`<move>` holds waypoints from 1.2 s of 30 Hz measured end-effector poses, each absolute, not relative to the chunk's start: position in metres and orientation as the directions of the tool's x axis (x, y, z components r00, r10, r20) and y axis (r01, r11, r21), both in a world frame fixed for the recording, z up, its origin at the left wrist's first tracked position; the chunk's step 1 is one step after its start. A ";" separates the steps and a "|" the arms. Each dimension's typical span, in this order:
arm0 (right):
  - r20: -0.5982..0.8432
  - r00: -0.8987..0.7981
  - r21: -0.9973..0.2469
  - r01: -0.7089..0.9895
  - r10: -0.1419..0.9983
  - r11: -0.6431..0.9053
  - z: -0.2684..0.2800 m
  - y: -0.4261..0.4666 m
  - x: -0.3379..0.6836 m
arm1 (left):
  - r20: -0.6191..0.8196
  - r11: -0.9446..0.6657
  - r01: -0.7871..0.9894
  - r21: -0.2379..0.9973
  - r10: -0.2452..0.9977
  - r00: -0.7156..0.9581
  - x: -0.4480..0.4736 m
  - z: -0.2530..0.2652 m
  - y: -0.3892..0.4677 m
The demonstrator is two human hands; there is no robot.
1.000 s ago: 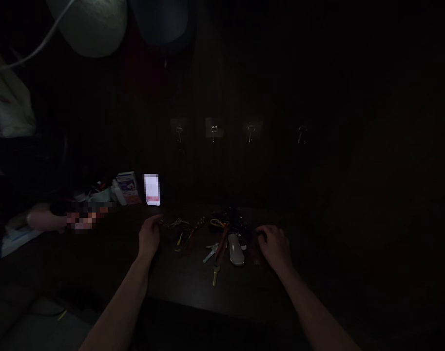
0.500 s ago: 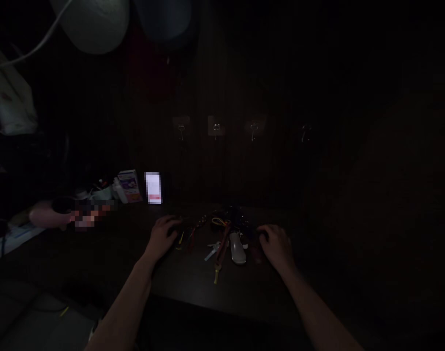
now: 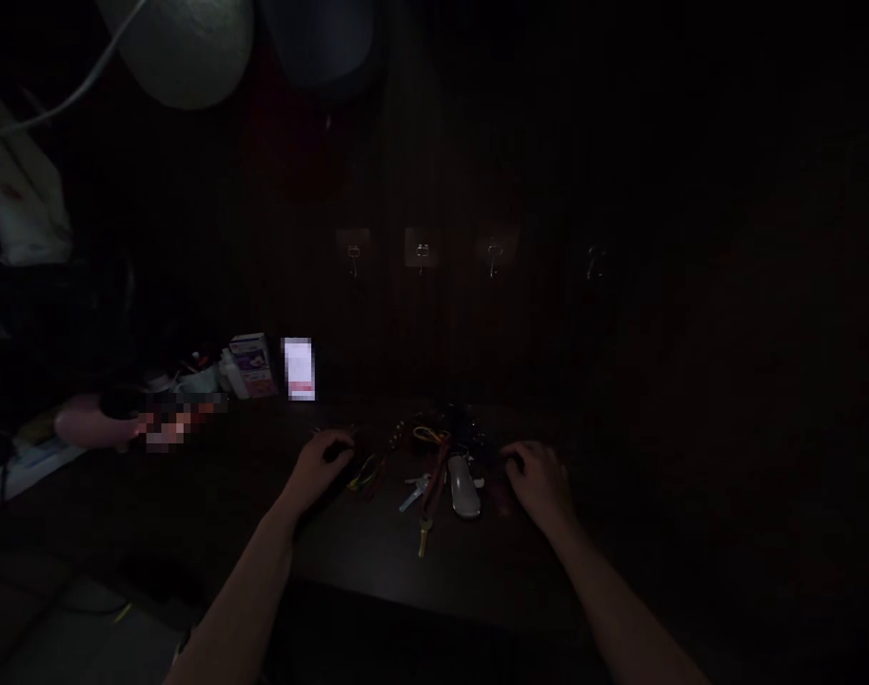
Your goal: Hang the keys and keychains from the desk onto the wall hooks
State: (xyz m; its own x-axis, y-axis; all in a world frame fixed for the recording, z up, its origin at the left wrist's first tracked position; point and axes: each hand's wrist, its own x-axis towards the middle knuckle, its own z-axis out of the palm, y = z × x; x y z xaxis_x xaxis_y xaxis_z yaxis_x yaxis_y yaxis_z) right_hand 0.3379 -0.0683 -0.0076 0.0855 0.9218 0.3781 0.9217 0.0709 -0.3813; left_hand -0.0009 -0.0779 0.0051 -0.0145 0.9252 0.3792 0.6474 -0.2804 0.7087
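On the dark tabletop my left hand (image 3: 321, 464) rests to the left of a small pile, thumb apart from the fingers, with nothing visible in it. Beside it lie cords with a yellow end (image 3: 363, 473). My right hand (image 3: 540, 480) lies at the pile's right side, fingers loosely curved and thumb apart; no held thing shows. Between the hands are a grey oval fob (image 3: 465, 490), silver keys (image 3: 414, 493), a brass key (image 3: 424, 538) on a reddish-brown strap (image 3: 434, 480), and a yellowish loop (image 3: 429, 436). Darkness hides the back of the pile.
Several metal hooks (image 3: 423, 252) are fixed on the dark wall behind. A lit, blurred screen (image 3: 298, 369) stands at the back left, next to a small box (image 3: 252, 364) and a pink object (image 3: 95, 423). Pale headgear-like shapes (image 3: 191, 57) hang above left.
My left hand has shifted slightly down and its fingers have drawn in a little from the cords. My right hand and the keys stay put.
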 end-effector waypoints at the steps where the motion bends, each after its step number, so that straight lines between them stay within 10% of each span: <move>1: 0.376 0.084 -0.381 0.922 0.923 0.071 -0.008 -0.068 0.338 | 0.351 -0.253 0.603 0.757 0.935 -0.048 -0.001 0.007 -0.079; 13: 0.497 0.047 -0.365 0.917 0.866 0.159 -0.017 -0.063 0.342 | 0.152 -0.153 0.019 0.988 0.939 -0.310 0.015 0.018 -0.092; 23: 0.758 0.002 -0.332 0.862 0.652 0.383 -0.001 -0.073 0.329 | 0.003 -0.049 -0.303 0.952 0.989 -0.150 0.058 0.020 -0.089; 36: 0.827 -0.426 0.017 0.672 0.367 0.741 0.011 -0.100 0.298 | -0.072 0.070 -0.158 0.985 0.997 -0.008 0.137 0.026 -0.096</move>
State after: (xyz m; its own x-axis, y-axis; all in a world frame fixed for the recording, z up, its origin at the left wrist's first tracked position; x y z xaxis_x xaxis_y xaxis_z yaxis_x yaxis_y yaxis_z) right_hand 0.2983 -0.0998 0.0112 -0.4257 0.3670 0.8271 0.6717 0.7406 0.0171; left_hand 0.1374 -0.0955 0.0255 -0.0083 0.9973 -0.0725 -0.1576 0.0702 0.9850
